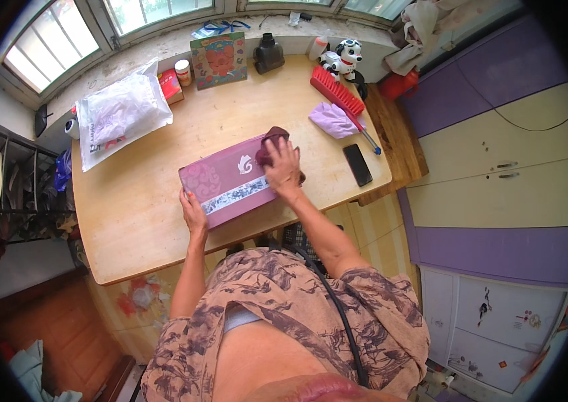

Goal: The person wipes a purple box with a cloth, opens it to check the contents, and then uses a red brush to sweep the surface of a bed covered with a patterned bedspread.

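Note:
A flat purple-red box [234, 203] with a pale printed band and a white emblem lies at a slant near the front of the wooden table [128, 221]. My left hand [194, 213] grips its left end, thumb on the lid's edge and fingers along the side. Over the box's right end, my right hand [284, 168] presses a dark maroon cloth [275, 136] against the lid. Part of the cloth bunches beyond my fingertips, and another bit shows by the wrist. The box's right edge is partly hidden under hand and cloth.
A black phone [357, 165], a lilac cloth [334, 120] and a red-bristled brush [336, 91] lie to the right. Behind stand a toy robot dog [343, 58], a dark bottle [268, 54], a picture board [219, 60] and a white jar [182, 72]. A plastic mailing bag [123, 110] lies left.

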